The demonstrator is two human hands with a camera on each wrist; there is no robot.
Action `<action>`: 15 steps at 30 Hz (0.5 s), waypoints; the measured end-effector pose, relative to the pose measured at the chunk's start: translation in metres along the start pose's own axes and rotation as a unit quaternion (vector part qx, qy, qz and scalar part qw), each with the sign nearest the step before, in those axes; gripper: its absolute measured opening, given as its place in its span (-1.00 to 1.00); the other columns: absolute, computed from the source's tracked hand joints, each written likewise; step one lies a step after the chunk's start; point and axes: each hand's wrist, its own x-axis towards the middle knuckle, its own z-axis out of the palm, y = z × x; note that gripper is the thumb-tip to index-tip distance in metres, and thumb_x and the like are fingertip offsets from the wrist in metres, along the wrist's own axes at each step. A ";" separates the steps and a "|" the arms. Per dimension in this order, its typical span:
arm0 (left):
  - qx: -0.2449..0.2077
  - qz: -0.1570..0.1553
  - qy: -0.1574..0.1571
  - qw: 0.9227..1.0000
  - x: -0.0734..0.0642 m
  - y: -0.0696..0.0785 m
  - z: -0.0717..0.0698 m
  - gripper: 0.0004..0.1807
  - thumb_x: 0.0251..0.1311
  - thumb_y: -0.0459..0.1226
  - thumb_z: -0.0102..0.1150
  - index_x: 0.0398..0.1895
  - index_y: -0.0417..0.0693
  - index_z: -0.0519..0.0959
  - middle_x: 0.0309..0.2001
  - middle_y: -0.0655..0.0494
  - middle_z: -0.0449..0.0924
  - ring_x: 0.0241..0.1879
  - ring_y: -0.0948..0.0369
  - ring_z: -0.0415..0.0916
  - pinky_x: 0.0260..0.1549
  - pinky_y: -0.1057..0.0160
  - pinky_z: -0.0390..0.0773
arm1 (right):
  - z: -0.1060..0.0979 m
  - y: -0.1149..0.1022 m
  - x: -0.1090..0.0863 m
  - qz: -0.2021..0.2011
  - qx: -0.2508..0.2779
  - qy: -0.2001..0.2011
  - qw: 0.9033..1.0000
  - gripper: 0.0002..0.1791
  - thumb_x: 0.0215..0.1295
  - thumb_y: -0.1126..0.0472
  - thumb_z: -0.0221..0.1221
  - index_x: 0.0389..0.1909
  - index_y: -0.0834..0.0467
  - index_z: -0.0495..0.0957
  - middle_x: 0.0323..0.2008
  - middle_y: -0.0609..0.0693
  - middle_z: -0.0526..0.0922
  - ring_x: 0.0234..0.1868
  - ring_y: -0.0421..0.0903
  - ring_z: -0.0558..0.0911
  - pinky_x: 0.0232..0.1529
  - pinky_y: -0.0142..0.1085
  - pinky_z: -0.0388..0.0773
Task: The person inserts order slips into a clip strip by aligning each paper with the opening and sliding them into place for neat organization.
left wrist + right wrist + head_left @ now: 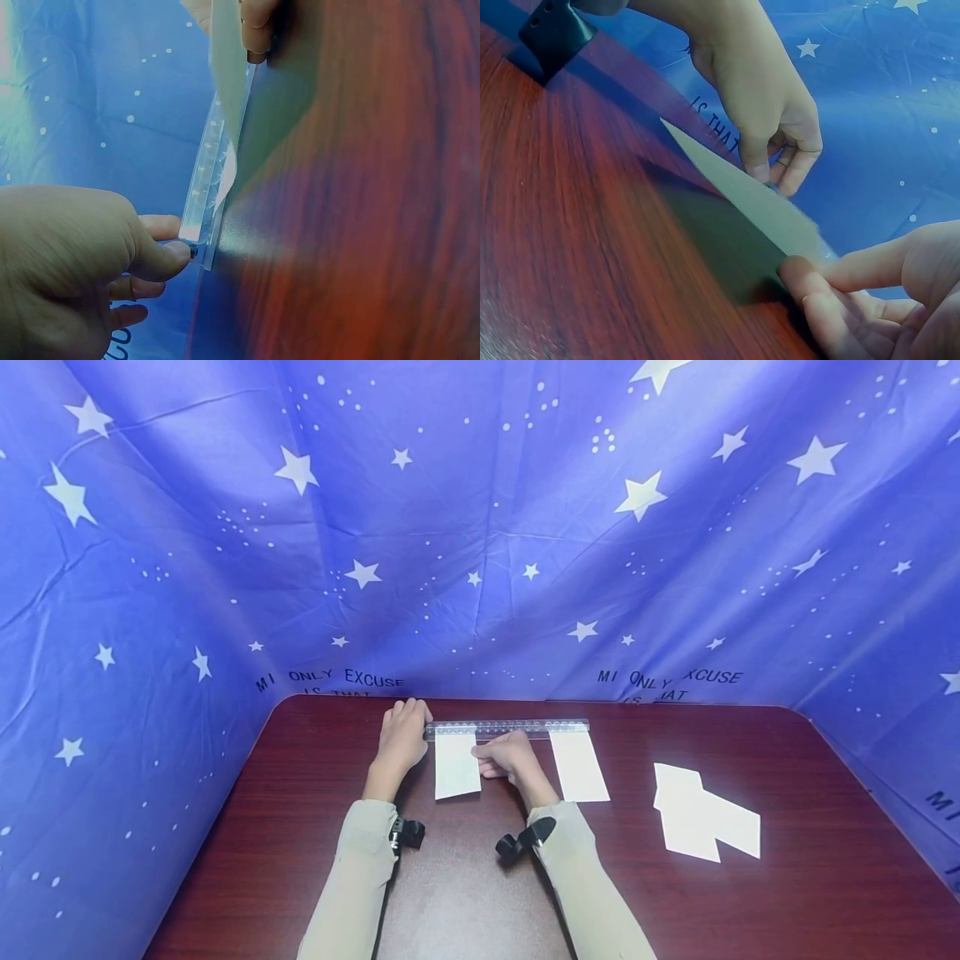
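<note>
A long, clear plastic strip point(513, 727) with a row of small rounded marks lies crosswise near the table's far edge. My left hand point(402, 737) pinches its left end between thumb and fingers, as the left wrist view also shows point(75, 262). One white card point(456, 768) hangs toward me from the strip's left part, its near end raised off the table. My right hand point(510, 756) pinches this card's right edge between thumb and fingers, close to the strip. Another white card point(581, 768) extends from the strip's right end. How the cards join the strip cannot be made out.
Several loose white cards point(693, 818) overlap on the right side of the dark red wooden table point(300, 827). A blue star-printed cloth point(450, 527) hangs behind and along both sides. Black straps point(525, 839) with cameras sit on both wrists.
</note>
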 end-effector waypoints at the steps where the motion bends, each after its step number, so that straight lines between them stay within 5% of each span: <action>1: 0.000 0.000 0.000 1.000 0.000 0.000 0.000 -0.62 -0.03 -0.58 0.28 -0.12 -0.16 0.52 -0.12 -0.05 0.54 -0.01 -0.03 0.37 0.21 -0.02 0.34 | 0.001 0.000 0.000 -0.001 0.004 0.004 1.000 -0.84 0.18 0.46 0.31 -0.28 0.52 0.65 -0.75 -0.02 0.59 -0.76 -0.27 0.58 -0.67 -0.46 0.56; 15: -0.004 0.003 0.003 1.000 0.000 0.000 0.000 -0.61 -0.05 -0.58 0.28 -0.12 -0.17 0.52 -0.13 -0.05 0.53 -0.03 -0.03 0.37 0.19 -0.02 0.35 | -0.006 -0.001 -0.001 -0.005 -0.030 0.000 1.000 -0.81 0.20 0.39 0.34 -0.28 0.49 0.65 -0.72 -0.04 0.57 -0.74 -0.28 0.57 -0.64 -0.46 0.58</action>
